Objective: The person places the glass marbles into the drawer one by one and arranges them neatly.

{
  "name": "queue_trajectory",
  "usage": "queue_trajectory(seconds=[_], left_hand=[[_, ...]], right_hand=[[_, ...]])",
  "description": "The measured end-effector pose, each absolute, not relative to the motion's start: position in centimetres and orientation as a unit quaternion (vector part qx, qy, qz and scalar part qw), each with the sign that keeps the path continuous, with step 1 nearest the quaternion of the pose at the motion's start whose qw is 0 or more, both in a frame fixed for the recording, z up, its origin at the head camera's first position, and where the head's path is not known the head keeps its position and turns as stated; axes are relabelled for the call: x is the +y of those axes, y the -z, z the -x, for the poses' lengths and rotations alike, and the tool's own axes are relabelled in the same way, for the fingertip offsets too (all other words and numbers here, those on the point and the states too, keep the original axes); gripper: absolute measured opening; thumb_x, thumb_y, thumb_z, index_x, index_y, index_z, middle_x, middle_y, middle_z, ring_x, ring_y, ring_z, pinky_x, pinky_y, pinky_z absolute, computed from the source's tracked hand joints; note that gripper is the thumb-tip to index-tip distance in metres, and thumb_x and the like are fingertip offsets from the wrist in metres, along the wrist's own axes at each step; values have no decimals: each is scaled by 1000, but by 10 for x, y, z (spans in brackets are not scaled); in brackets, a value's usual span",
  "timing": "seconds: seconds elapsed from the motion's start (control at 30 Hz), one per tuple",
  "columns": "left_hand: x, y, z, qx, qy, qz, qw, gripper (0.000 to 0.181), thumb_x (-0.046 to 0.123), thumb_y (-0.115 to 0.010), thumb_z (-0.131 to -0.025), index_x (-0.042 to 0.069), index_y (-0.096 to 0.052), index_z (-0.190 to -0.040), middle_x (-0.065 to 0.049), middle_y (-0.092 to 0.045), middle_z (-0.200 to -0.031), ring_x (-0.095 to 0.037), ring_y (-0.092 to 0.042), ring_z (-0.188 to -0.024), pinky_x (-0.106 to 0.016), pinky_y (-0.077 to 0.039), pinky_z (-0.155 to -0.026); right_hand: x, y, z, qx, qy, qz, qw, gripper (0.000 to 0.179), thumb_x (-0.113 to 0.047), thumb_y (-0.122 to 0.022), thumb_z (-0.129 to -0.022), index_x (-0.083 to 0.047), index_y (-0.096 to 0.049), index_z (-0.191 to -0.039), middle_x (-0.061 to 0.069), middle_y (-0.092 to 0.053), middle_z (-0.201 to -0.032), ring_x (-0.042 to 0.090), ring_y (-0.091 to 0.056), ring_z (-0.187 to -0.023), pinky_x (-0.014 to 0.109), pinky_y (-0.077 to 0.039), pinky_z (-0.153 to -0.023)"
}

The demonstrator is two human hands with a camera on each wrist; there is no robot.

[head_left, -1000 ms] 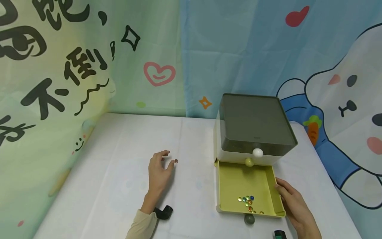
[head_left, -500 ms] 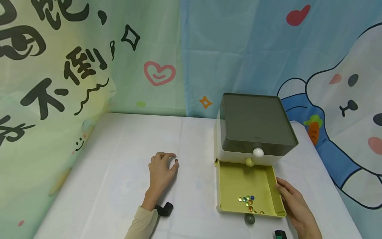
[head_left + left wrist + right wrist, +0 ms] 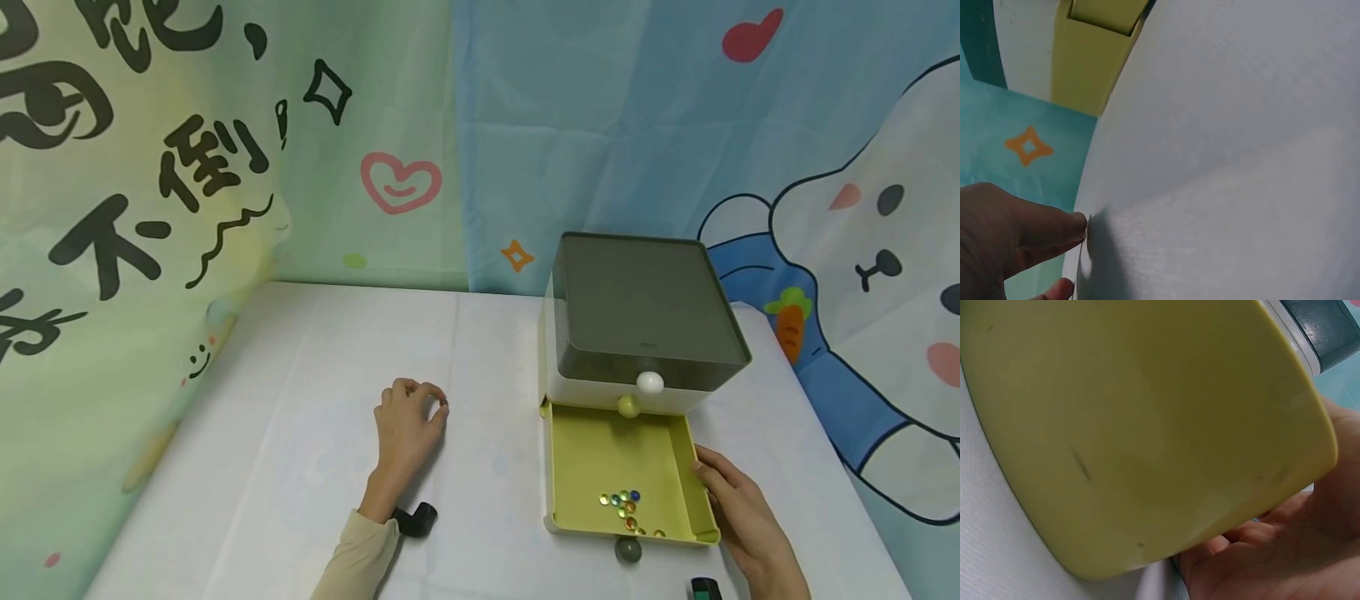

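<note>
My left hand (image 3: pixel 405 425) is over the white table, thumb and index finger pinching a small reddish-brown glass marble (image 3: pixel 444 403) that they mostly hide. In the left wrist view the left hand's fingers (image 3: pixel 1054 228) are close to the cloth and the marble is hidden. On the right, my right hand (image 3: pixel 742 517) holds the right side wall of a pulled-out yellow-green drawer (image 3: pixel 592 442), thumb at its rim. Several coloured glass marbles (image 3: pixel 630 523) lie near the drawer's front. The drawer's outer wall (image 3: pixel 1147 437) fills much of the right wrist view.
The drawer belongs to a stacked drawer box (image 3: pixel 645 300) with a dark grey top, at the back right. White (image 3: pixel 649 383), yellow-green (image 3: pixel 628 407) and grey (image 3: pixel 627 549) round knobs stick out in front. A printed curtain (image 3: pixel 360 142) hangs behind the white-covered table (image 3: pixel 330 342).
My left thumb and index finger have closed round the marble, which lay just beside them on the cloth a second ago. The right hand and the drawer have stayed in place.
</note>
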State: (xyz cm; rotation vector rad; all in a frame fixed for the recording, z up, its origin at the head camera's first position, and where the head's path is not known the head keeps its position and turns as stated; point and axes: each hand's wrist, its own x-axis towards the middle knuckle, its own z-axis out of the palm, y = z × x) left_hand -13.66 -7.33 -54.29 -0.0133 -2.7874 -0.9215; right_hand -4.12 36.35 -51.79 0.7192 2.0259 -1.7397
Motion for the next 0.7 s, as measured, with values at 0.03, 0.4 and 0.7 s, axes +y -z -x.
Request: queue_trajectory(seconds=[0.03,0.4,0.7], left_hand=[[-73,543,137,-945,311,5,102,8,26,-81,-89,22,-77,-96,-15,-63,-119,-36,-56,-107,-51,-42,-86],[-77,538,136,-940,327,16,100,6,24,-80,-89,22,-76,-93,-13,-65,-119,-36,-58,-107,-52,-44,-85],[-78,528,131,-934,334,66,111,7,20,-78,-90,20,-76,-96,-11,-70,-114,-34,-65,-97,-49,-50,-77]], right_hand=[[363,517,41,719,617,-258,188,73,-44,-49,-110,-10,-20,-167,10,-20,-170,-12,-50,-106,15,-51,-88],[362,517,41,719,619,-256,186,71,-44,-49,-110,-11,-21,-167,10,-22,-169,-11,-50,-107,15,-50,-88],[360,516,40,728,607,-259,187,68,-42,-46,-111,-11,-22,-166,11,-17,-172,-6,-47,-115,14,-50,-88]])
